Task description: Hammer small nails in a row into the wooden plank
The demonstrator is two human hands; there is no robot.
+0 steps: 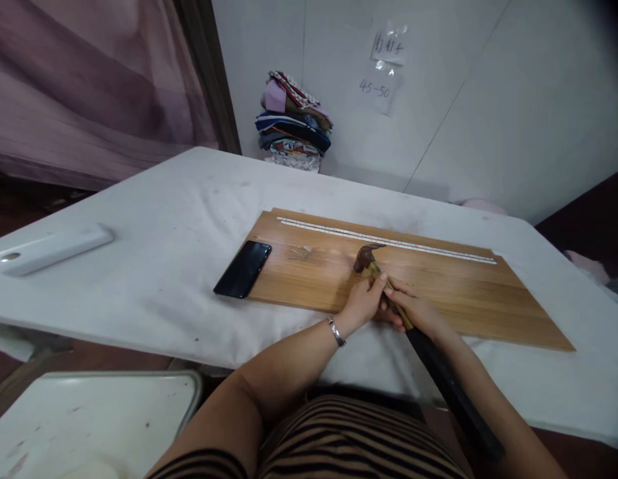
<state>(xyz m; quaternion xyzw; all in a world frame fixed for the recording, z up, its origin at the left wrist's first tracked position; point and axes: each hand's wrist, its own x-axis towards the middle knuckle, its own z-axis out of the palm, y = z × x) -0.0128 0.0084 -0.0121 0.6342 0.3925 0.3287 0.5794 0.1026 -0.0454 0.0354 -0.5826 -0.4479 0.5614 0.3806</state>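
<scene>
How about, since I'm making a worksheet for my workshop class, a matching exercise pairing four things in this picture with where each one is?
Column one
1. Hammer
2. Nails
3. Phone
4. Stack of cloth

Column two
A. At the left end of the wooden board
B. By the wall, beyond the table
C. In the hands
D. In a loose cluster on the board

Right pairs: 1-C, 2-D, 3-A, 4-B

Rough, rusted metal is seen on the hammer head (361, 259); smooth wood on the board (468, 293); gloss on the phone (243, 269).
</scene>
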